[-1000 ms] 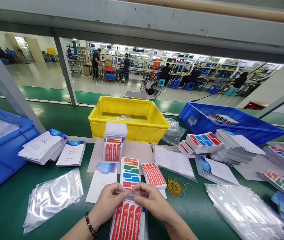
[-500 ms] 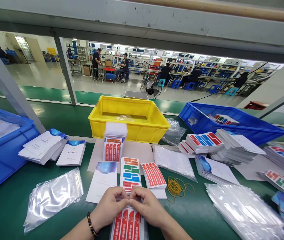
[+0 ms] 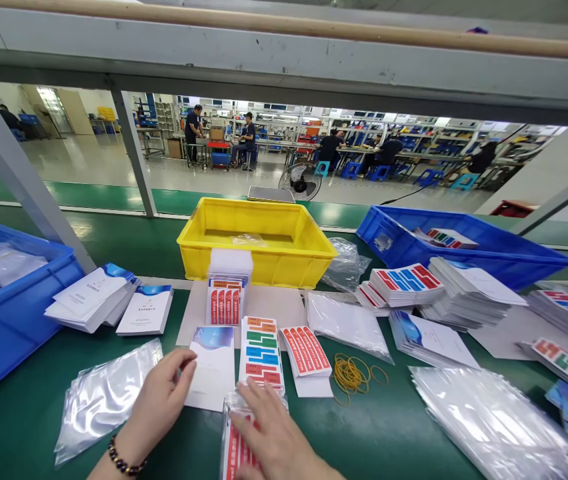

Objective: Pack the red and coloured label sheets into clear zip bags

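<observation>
A clear plastic bag (image 3: pixel 231 445) with a red-striped label sheet inside lies at the front of the bench. Across it rests my right hand (image 3: pixel 271 427), fingers spread, covering much of the bag. My left hand (image 3: pixel 161 390) hovers between the pile of clear bags (image 3: pixel 107 400) and the white-and-blue booklet (image 3: pixel 211 373); its fingers are loosely bent, apart from the thumb, with nothing seen in them. Just beyond my right hand are a multicoloured label stack (image 3: pixel 261 350) and a red label stack (image 3: pixel 307 353).
A yellow bin (image 3: pixel 259 257) stands behind a bagged label stack (image 3: pixel 225 303). Blue bins (image 3: pixel 19 317) flank the bench. On the right lie yellow rubber bands (image 3: pixel 351 375), more clear bags (image 3: pixel 489 417) and stacked booklets (image 3: pixel 469 293). A metal frame (image 3: pixel 131 147) rises at the back.
My hands were pinched together at the bag's top edge and have parted. The left has moved left and up off the bag; the right has flattened out over it.
</observation>
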Action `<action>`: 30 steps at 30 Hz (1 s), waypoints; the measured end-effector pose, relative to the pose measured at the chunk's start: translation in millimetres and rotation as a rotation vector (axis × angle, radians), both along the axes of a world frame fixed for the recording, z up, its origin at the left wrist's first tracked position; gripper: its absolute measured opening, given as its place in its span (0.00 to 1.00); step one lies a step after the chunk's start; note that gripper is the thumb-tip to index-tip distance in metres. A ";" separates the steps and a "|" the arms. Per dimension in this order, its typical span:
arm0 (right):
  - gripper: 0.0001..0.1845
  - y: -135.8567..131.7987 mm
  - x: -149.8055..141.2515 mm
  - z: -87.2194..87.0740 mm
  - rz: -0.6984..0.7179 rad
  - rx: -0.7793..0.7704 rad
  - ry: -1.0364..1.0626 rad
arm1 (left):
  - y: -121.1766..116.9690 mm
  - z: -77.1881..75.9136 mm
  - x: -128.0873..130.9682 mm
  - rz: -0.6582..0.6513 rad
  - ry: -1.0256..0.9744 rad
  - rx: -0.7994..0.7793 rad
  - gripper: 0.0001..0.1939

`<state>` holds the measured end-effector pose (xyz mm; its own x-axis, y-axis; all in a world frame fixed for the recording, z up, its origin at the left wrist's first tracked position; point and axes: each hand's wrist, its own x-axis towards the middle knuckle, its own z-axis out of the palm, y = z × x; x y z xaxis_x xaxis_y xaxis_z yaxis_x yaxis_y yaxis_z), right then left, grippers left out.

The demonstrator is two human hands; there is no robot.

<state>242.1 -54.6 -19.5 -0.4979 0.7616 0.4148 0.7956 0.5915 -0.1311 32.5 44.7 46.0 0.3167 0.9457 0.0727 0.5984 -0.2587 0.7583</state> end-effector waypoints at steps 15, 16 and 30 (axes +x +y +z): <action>0.36 -10.3 -10.9 -60.8 0.051 0.181 -0.083 | 31.0 -24.9 -91.5 0.102 0.673 -0.285 0.11; 0.35 -9.6 -9.5 -59.9 0.063 0.165 -0.073 | 31.1 -24.9 -92.0 0.103 0.663 -0.278 0.11; 0.31 26.3 -35.8 1.0 -0.107 -0.885 0.823 | -43.1 -4.5 -15.5 -0.062 0.304 -0.154 0.11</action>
